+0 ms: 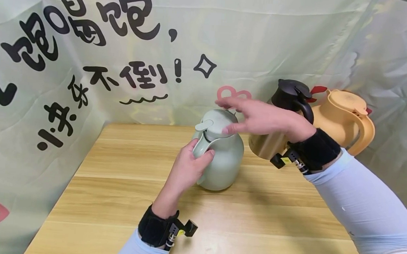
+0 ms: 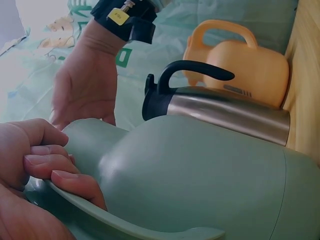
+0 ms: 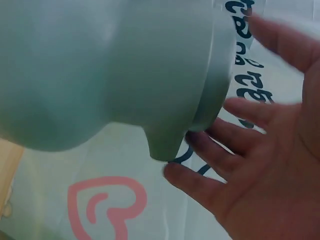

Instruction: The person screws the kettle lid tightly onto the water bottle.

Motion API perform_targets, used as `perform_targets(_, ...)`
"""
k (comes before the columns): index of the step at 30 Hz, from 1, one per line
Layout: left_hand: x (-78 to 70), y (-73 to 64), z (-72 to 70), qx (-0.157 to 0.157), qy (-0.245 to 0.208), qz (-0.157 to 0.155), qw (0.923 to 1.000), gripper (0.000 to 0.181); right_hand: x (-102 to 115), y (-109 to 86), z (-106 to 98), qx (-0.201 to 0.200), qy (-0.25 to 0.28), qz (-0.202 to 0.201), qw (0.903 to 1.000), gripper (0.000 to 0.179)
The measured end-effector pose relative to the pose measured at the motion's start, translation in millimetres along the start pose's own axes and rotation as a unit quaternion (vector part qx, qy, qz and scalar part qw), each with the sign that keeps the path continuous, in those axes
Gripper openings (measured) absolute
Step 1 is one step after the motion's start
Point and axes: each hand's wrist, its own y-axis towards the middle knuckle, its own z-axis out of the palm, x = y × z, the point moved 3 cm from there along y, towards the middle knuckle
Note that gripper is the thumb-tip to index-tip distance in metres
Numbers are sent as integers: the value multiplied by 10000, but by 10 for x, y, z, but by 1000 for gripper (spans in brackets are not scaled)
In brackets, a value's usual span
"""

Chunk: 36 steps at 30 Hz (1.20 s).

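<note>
A pale green thermos jug (image 1: 224, 161) stands upright on the wooden table, its lid (image 1: 217, 122) on top. My left hand (image 1: 188, 165) grips the jug's handle (image 2: 120, 222), fingers curled round it and thumb along its upper part. Over the lid reaches my right hand (image 1: 260, 117), its fingers extended around the lid's far side and thumb near the front rim. In the right wrist view the fingers (image 3: 230, 155) are spread beside the lid and the short spout (image 3: 165, 142), fingertips right at the lid's edge.
Right of the green jug stands a steel thermos jug (image 1: 269, 144) with a black top, partly behind my right hand. Beyond it is an orange jug (image 1: 344, 116). A printed cloth (image 1: 195, 25) hangs behind the wooden table (image 1: 123, 176).
</note>
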Motion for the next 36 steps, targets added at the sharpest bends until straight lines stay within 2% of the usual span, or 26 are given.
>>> perform_targets(2,3,0,-1,9,-26,-4,10000,24,25,-8,28,333,23,-54,9994,86)
perform_targets(4,3,-2,-2,22,-36,7,10000,25,42,-5,42,422,-26,-117,9990,87)
perform_targets(8,-4,-3,1,26,-29,37,10000,26,10,7,40,-4,-311,-61,9995,82)
perform_targets(12,-6,0,2,26,-23,87,10000,25,-46,22,26,-454,-532,226,9973,89)
perform_targets(15,-3,-1,1,18,-4,77,10000,24,-75,27,13,-619,-638,408,9952,90)
perform_targets(18,0,-4,-1,22,9,35,10000,25,-69,29,5,-735,-566,273,9953,83)
perform_targets(22,3,-2,-1,52,-23,-11,10000,26,-16,23,31,-436,-198,-177,9987,77)
perform_targets(25,6,-2,-1,69,-54,-33,10000,26,6,14,74,-62,-42,-320,9995,86)
perform_targets(27,9,1,-2,63,-42,-20,10000,26,7,10,93,37,-40,-328,9994,89)
perform_targets(31,13,4,-3,45,4,9,10000,26,-12,9,84,-272,-263,-156,9992,86)
perform_targets(36,15,3,-2,50,42,50,10000,25,-52,-9,24,-920,-753,454,9919,80)
